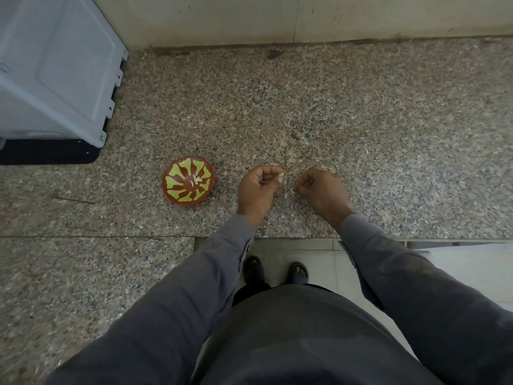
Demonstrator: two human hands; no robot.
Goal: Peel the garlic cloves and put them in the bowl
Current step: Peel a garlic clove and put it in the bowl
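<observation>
A small red bowl (188, 182) with a yellow-green pattern sits on the speckled granite counter (347, 112), with a few pale peeled cloves (196, 179) in its middle. To its right my left hand (258, 190) has its fingers curled and pinches a pale garlic clove (280, 177) at the fingertips. My right hand (319, 190) hovers just right of it, fingers curled, with a small pale bit, perhaps skin, showing at its fingertips. The two hands are a short gap apart above the counter.
A grey plastic appliance (55, 70) on a black base stands at the back left of the counter. A tiled wall (277, 18) runs along the back. The counter's front edge (305, 238) lies below my wrists, with the floor and my feet beneath.
</observation>
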